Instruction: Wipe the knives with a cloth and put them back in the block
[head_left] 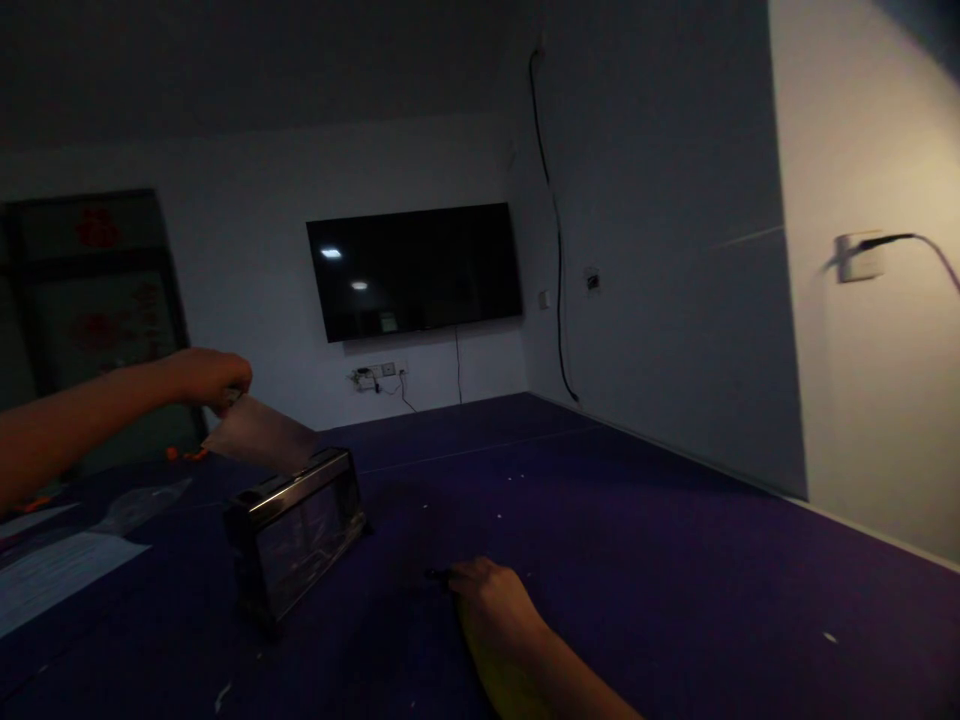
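My left hand (217,378) is closed on a sheet of paper (262,432) at its upper corner. The paper slants down to the slotted top of a small paper shredder (300,492), a black-framed box with a clear window. Some crumpled, clear-looking material shows faintly behind that window. To the right of the box, my right hand (491,595) rests low over the table, fingers curled at a small black piece (437,576); most of that piece is hidden. Something yellow-green (499,665) lies along the underside of my right forearm.
The purple tabletop (600,560) carries small white scraps. Printed sheets (67,575) and a clear plastic bag (142,505) lie at the left, with small orange items (174,454) behind. A wall-mounted television (416,270) hangs beyond, and a wall runs along the right edge.
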